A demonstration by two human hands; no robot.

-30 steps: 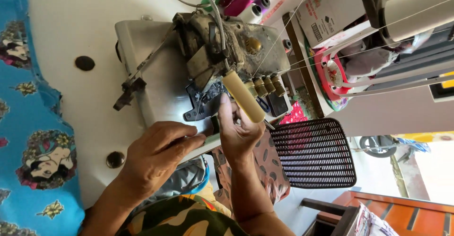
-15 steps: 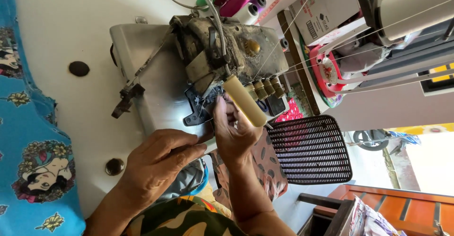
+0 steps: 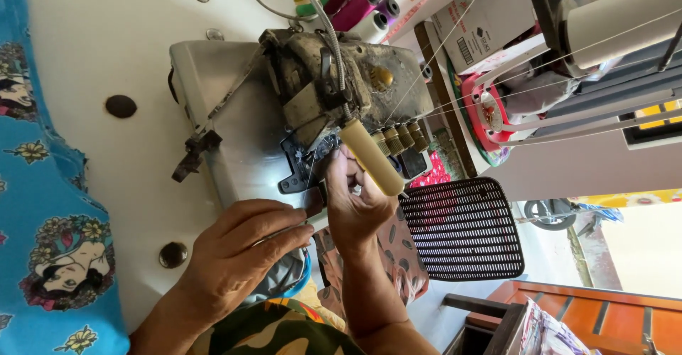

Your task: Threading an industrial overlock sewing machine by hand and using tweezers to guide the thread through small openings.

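Observation:
A worn grey overlock sewing machine (image 3: 234,113) sits on a white table (image 3: 106,35). My right hand (image 3: 355,206) reaches up to the needle and presser foot area (image 3: 312,159), its fingertips pinched together on a thin thread. A cream-coloured lamp tube (image 3: 373,157) on a flexible neck crosses just over that hand. My left hand (image 3: 241,255) lies on the machine's front edge with its fingers pointing at the presser foot. Its thumb and forefinger are pressed together, and what is between them is hidden. Grey fabric (image 3: 284,280) shows under this hand.
Blue patterned cloth (image 3: 50,255) covers the table's left side. Thread cones (image 3: 355,0) stand behind the machine, with threads running off to the right. A black perforated panel (image 3: 462,230), a cardboard box (image 3: 483,14) and orange wood (image 3: 604,319) are to the right.
My right hand has crept up closer to the needle area. My left hand has stayed on the machine's front edge, and the view has shifted slightly.

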